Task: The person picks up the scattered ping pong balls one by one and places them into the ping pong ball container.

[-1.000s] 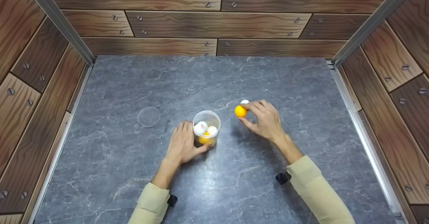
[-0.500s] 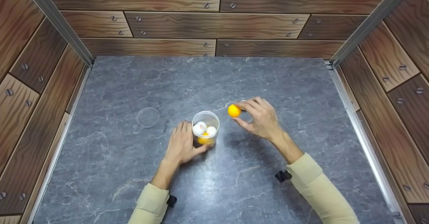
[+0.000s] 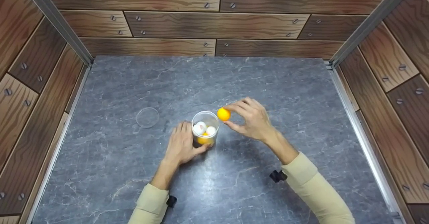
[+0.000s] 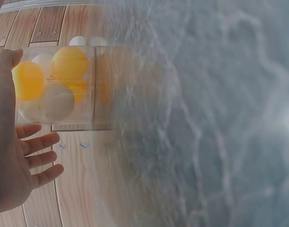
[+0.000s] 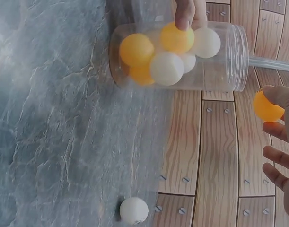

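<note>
A clear plastic jar (image 3: pixel 205 125) stands upright and uncovered on the table, with several orange and white ping-pong balls inside. My left hand (image 3: pixel 182 143) holds its near left side, thumb (image 5: pixel 183 16) against the wall and fingers along the other side. Just right of the jar's rim, my right hand (image 3: pixel 253 120) pinches an orange ping-pong ball (image 3: pixel 224 114) between thumb and fingertips. The right wrist view shows that ball (image 5: pixel 268 106) beyond the jar's mouth, apart from it. A loose white ping-pong ball (image 5: pixel 134 210) lies on the table, hidden in the head view.
A clear round lid (image 3: pixel 147 117) lies flat on the grey marbled table (image 3: pixel 187 79), left of the jar. In the left wrist view, two white balls (image 4: pixel 78 41) show past the jar. Wood-patterned walls (image 3: pixel 218 24) with metal edge strips enclose the back and sides.
My right hand has carried the orange ball leftwards, from beside the loose white ball to near the jar's rim. The white ball has gone from sight behind it. My left hand stays put.
</note>
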`<state>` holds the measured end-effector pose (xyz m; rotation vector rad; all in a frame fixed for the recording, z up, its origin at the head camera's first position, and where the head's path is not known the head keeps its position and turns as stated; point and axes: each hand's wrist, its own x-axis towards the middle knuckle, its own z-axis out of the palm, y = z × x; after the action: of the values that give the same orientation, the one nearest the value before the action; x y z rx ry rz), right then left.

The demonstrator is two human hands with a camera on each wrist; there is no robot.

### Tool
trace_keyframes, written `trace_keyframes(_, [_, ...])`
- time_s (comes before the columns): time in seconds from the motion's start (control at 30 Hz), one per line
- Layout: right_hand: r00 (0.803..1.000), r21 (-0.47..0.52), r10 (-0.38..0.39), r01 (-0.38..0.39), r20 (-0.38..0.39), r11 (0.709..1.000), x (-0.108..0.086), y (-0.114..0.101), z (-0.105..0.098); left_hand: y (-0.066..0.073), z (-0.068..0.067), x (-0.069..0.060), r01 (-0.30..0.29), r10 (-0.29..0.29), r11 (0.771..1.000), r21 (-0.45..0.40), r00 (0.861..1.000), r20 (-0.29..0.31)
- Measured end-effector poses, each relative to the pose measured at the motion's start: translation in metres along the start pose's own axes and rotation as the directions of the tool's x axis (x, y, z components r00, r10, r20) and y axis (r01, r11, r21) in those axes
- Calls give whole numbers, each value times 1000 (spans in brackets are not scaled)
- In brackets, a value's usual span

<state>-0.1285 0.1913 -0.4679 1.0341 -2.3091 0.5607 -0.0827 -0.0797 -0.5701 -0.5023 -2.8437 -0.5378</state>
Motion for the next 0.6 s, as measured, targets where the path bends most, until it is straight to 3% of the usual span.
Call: trace_keyframes(0.6, [995,3,-58,58,79,998,19,-18,17,0,-2,-1,-29,29,1000,7,999,-25])
